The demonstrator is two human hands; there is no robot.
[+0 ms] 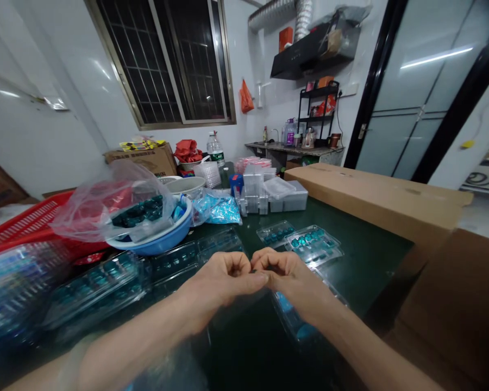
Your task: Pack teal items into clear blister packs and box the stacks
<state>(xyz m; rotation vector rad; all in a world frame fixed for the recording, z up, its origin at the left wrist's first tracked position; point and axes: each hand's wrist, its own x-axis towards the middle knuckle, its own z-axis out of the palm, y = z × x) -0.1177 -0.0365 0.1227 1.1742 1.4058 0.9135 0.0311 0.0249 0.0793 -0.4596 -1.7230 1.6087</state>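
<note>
My left hand [224, 279] and my right hand [289, 277] meet in front of me, their fingertips pinched together around a small dark teal piece [253, 270], which is mostly hidden by my fingers. Clear plastic blister trays holding teal pieces lie on the dark green table top [362, 255]. The nearest tray [313, 245] sits just beyond my right hand, and another [287, 315] lies partly under my right wrist. More trays [175, 260] stretch away to the left of my left hand.
A blue basin [155, 241] holds a clear bag of dark teal pieces [137, 212]. Blue packets [218, 209] and stacked grey plastic boxes [269, 195] stand behind it. A cardboard box [375, 195] borders the table's right side, and a red basket [24, 228] sits at left.
</note>
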